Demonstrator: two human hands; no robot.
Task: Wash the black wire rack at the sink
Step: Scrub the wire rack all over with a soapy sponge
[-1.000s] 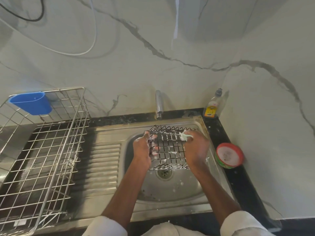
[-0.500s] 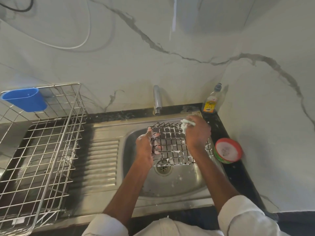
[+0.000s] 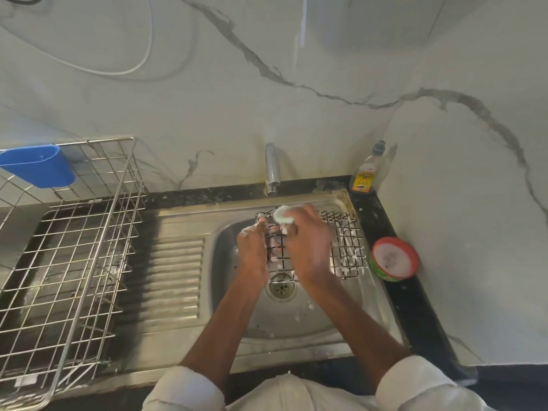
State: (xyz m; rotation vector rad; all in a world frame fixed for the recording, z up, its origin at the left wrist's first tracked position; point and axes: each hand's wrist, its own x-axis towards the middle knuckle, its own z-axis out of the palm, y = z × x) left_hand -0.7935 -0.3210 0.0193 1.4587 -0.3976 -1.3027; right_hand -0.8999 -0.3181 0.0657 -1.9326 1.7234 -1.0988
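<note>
Presently over the sink [image 3: 341,336]: black wire rack [image 3: 345,247], stiff, light, soap-slick; best gripped at its edge wires. Left hand [image 3: 253,252] grips its left edge; right hand [image 3: 308,246] beside it pinches a sudsy scrubber [image 3: 283,215].

Your one head-worn wide-angle view looks forward and steeply down from close above the steel sink [image 3: 296,318], facing the marble wall behind it, with the tap [image 3: 272,169] just beyond its far rim.

Dim, greenish indoor light; wide-angle bending at edges; right hand [image 3: 308,247] motion-blurred.
</note>
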